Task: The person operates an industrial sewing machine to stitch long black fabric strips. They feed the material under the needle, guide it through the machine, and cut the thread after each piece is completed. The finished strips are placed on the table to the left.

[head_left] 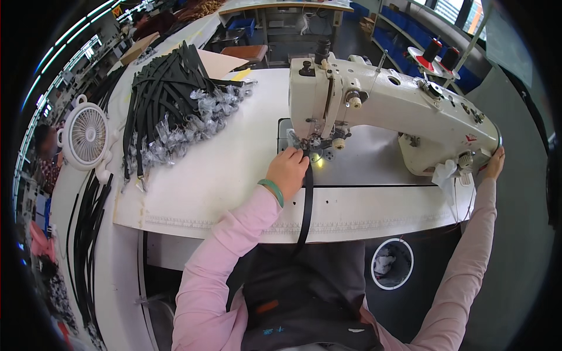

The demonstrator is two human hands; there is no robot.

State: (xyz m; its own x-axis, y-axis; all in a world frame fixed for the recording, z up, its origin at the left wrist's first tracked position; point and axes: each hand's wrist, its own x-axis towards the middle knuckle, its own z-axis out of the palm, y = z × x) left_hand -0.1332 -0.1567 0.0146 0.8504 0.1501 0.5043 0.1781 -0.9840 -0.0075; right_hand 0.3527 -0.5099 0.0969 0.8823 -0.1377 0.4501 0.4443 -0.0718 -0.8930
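Note:
A white industrial sewing machine [374,88] stands on the white table in front of me. At its needle area, my left hand [288,171] is closed on a black strap [308,202], fingertips close to the presser foot. The strap's long end runs down over the table's front edge toward my lap; the end under the foot is hidden by my fingers and the machine head. My right hand [496,162] reaches to the machine's far right end, its fingers curled on the handwheel [499,138]. A small light glows beside the needle.
A heap of black straps [167,96] with clear plastic-wrapped ends lies left on the table. Past it are a white fan [86,136] and more hanging straps [88,245]. Two dark thread cones [433,50] stand at the back right. Below the table is a round white-rimmed bin [408,270].

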